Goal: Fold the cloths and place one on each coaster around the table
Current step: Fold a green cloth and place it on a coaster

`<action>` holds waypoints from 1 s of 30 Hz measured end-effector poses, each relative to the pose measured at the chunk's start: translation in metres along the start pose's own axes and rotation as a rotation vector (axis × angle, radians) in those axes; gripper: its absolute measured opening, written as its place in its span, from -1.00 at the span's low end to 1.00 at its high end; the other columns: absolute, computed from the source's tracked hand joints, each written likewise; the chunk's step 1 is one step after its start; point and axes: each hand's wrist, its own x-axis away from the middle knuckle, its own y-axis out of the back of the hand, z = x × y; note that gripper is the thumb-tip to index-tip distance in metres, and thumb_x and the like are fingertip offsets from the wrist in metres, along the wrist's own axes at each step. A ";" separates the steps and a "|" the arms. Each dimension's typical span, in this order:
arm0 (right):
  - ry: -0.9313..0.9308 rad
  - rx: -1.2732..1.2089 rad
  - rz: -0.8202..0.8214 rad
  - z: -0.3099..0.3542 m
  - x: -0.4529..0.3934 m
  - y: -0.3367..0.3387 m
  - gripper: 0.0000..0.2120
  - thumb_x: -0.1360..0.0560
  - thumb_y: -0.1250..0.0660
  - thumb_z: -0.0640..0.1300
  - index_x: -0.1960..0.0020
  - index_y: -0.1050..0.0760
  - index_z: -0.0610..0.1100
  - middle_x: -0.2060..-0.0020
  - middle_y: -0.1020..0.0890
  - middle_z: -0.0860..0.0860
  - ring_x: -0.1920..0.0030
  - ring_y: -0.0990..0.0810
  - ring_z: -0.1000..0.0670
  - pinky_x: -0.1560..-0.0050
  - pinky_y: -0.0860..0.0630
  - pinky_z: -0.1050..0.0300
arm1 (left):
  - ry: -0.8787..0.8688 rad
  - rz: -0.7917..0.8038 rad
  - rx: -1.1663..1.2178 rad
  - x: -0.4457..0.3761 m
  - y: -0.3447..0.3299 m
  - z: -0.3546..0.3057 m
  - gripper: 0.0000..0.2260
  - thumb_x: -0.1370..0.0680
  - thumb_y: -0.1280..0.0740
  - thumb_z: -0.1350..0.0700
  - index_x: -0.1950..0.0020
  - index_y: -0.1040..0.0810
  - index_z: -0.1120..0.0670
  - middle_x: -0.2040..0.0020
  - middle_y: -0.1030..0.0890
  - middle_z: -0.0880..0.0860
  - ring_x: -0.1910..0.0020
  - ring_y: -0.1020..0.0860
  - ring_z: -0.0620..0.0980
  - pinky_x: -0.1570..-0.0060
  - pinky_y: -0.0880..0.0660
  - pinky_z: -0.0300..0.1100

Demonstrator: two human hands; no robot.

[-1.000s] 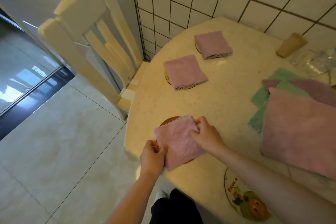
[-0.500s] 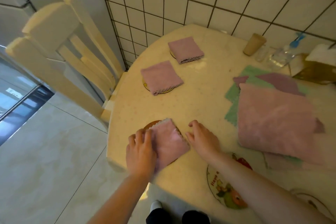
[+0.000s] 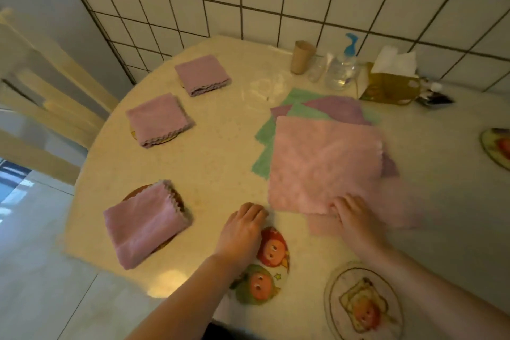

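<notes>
Three folded pink cloths rest on coasters along the left rim: a near one (image 3: 146, 222), a middle one (image 3: 158, 119) and a far one (image 3: 202, 74). A stack of unfolded cloths lies in the middle, topped by a large pink cloth (image 3: 325, 163) over green ones (image 3: 265, 157). My right hand (image 3: 356, 222) presses on the near edge of that pink cloth, fingers on the fabric. My left hand (image 3: 242, 229) lies flat and empty on the table beside the cloth's near left corner, over a bare cartoon coaster (image 3: 265, 270). Another bare coaster (image 3: 364, 303) lies near right.
A paper cup (image 3: 302, 56), a pump bottle (image 3: 342, 69) and a tissue box (image 3: 392, 83) stand by the tiled wall. A cream chair (image 3: 41, 113) is at the left. One more coaster (image 3: 496, 149) sits at the right edge of the round table (image 3: 220, 163).
Both hands let go of the folded pink cloth, now left on the near-left coaster, and moved right to the stack. The camera view swung right.
</notes>
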 end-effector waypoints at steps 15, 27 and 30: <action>0.150 0.117 0.167 -0.095 -0.002 0.015 -0.49 0.06 -0.63 -0.23 0.25 -0.43 -0.04 0.31 -0.49 0.07 0.34 -0.49 0.04 0.44 -0.11 0.21 | 0.085 -0.046 -0.198 -0.073 -0.022 -0.054 -0.61 -0.38 -0.18 -0.07 -0.18 -0.52 -0.09 -0.05 -0.57 -0.09 -0.04 -0.45 -0.05 0.16 -0.45 -0.19; -0.008 -0.394 -0.166 -0.098 -0.050 0.060 -0.82 -0.39 -0.27 -0.37 0.13 -0.44 -0.12 0.15 -0.56 0.00 0.16 -0.54 -0.08 0.23 -0.44 0.04 | 0.318 -0.202 -0.040 -0.098 0.000 -0.023 -0.91 -0.50 -0.35 0.16 0.03 -0.63 0.10 0.08 -0.59 0.04 0.03 -0.51 0.15 0.23 -0.51 -0.01; -0.075 -0.357 -0.175 -0.105 -0.062 0.066 -0.92 -0.45 -0.30 -0.28 0.09 -0.48 -0.13 0.13 -0.62 -0.06 0.14 -0.57 -0.16 0.25 -0.47 0.01 | 0.345 -0.300 0.128 -0.111 0.026 -0.017 -0.85 -0.52 -0.31 0.27 0.00 -0.65 0.12 0.04 -0.63 0.07 0.01 -0.52 0.13 0.08 -0.49 -0.04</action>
